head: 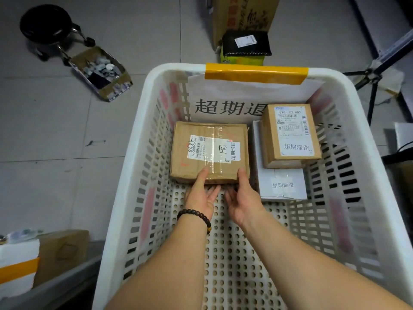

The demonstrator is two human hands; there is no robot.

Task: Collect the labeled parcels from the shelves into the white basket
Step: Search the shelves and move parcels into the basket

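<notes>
Both hands are set on the near edge of the brown parcel (pixel 210 151). The left hand (pixel 200 194) and the right hand (pixel 243 198) are placed side by side, each thumb laid on the taped top and the fingers tucked beneath, so the carton is pinched by both. This flat corrugated carton, bearing a white label, is found at the far left inside the white basket (pixel 134 175); whether it rests on the perforated floor cannot be told. Just to its right, a smaller cardboard box (pixel 290 135) is stacked on a flat white box (pixel 282 186), both labelled. A printed paper sheet (pixel 225 95) is fixed to the slotted far wall with yellow tape (pixel 256 73). Outside, a black bagged parcel (pixel 247 42) and a round black stool (pixel 48 25) are seen on the grey floor.
</notes>
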